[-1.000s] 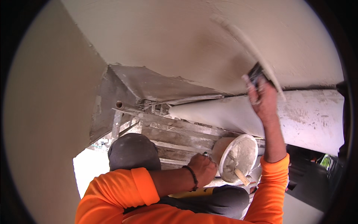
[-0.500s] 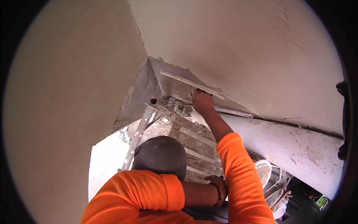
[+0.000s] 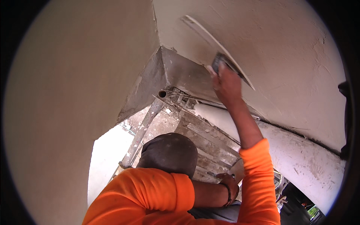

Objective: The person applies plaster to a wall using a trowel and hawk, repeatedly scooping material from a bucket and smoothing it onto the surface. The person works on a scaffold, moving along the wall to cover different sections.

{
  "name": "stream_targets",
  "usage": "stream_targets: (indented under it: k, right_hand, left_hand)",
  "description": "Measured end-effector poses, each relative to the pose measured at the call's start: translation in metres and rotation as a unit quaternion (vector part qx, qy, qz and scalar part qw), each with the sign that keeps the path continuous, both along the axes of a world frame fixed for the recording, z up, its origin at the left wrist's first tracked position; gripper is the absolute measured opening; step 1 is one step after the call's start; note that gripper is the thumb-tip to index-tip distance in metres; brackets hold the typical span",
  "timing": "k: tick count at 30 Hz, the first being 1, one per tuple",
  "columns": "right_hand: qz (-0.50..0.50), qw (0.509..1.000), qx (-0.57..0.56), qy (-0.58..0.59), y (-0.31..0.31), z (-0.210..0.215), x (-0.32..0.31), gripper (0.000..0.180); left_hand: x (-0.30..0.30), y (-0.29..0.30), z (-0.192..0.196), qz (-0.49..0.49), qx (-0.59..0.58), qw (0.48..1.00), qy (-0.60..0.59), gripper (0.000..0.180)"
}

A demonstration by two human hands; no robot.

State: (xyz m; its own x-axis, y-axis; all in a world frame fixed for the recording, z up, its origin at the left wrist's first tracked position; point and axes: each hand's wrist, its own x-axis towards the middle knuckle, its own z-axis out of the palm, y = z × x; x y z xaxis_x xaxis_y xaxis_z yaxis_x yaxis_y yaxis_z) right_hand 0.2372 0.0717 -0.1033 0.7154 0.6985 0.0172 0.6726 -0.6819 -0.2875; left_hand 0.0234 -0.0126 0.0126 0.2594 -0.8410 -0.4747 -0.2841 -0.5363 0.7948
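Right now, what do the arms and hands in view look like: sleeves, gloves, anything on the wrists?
Both hands are bare, no gloves. The right hand comes from an orange sleeve that ends short of the elbow. The left hand has a thin dark band round its wrist and a short orange sleeve ending near the elbow.

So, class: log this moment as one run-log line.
right hand: grip on flat plastering trowel, against pale plastered wall | left hand: low, contents unclear

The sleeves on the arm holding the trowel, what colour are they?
Bright orange sleeves, plain with no pattern, seen best in the head view.
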Motion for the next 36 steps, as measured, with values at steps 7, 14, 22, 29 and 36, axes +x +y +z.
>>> stream_targets:
  k: [7, 14, 22, 29, 36]
  right_hand:
    - [0.099, 0.948, -0.298, -0.051, -0.137, -0.052, -0.007, 0.027]
    - [0.039, 0.939, -0.328, -0.093, -0.188, -0.105, 0.03, 0.027]
    - [0.085, 0.952, -0.237, -0.173, -0.061, -0.135, 0.015, 0.028]
    - [0.083, 0.979, 0.016, -0.184, 0.027, -0.144, 0.01, 0.02]
    - [0.061, 0.975, 0.125, -0.175, 0.061, -0.044, -0.001, 0.021]
  left_hand:
    - [-0.011, 0.003, 0.002, 0.038, -0.002, 0.998, -0.046, 0.034]
    - [-0.006, 0.0, 0.004, 0.025, -0.011, 0.999, -0.041, 0.033]
    - [0.002, -0.004, 0.002, -0.007, 0.012, 0.999, -0.035, 0.048]
    - [-0.003, 0.0, -0.006, 0.032, 0.024, 0.998, -0.047, 0.056]
    - [-0.002, -0.008, -0.008, 0.045, 0.013, 0.998, -0.047, 0.061]
